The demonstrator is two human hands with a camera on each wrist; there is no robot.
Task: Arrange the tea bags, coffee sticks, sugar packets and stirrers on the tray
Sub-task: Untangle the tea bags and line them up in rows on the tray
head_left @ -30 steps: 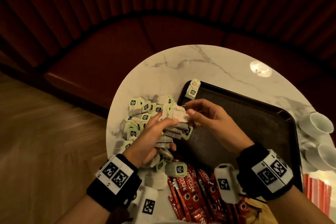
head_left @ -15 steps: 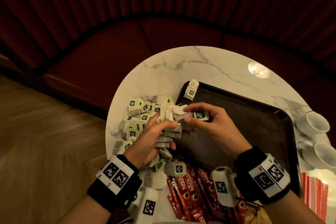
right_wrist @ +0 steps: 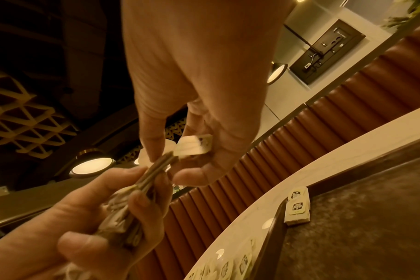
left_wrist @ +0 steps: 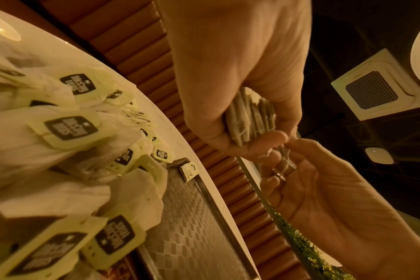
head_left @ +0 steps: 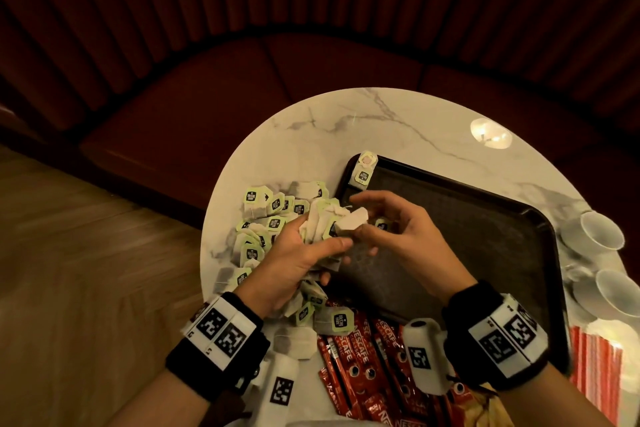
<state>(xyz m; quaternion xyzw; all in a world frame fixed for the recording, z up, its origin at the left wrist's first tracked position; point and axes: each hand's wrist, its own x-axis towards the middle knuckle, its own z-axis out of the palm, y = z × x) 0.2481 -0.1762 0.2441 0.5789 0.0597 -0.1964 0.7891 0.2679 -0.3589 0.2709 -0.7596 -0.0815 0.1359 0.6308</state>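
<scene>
My left hand point(head_left: 332, 258) grips a stack of tea bags point(head_left: 320, 230) above the tray's left edge; the stack point(left_wrist: 249, 117) shows edge-on in the left wrist view. My right hand point(head_left: 356, 218) pinches one pale tea bag point(head_left: 351, 224) at the top of that stack, seen with its tag point(right_wrist: 192, 147) in the right wrist view. A loose pile of green-tagged tea bags point(head_left: 263, 215) lies on the table left of the hands. The dark tray point(head_left: 485, 218) holds two tea bags point(head_left: 363, 172) at its far left corner. Red coffee sticks point(head_left: 356, 357) lie near the front edge.
The round marble table point(head_left: 346, 121) stands before a dark red curved bench point(head_left: 242, 87). Two white cups point(head_left: 601, 230) sit at the right edge. Red-striped sticks point(head_left: 594, 371) lie at the front right. Wooden floor shows on the left.
My right hand has shifted its hold from a green-tagged bag against the stack to a pale bag at the stack's top. The left hand keeps its grip on the stack.
</scene>
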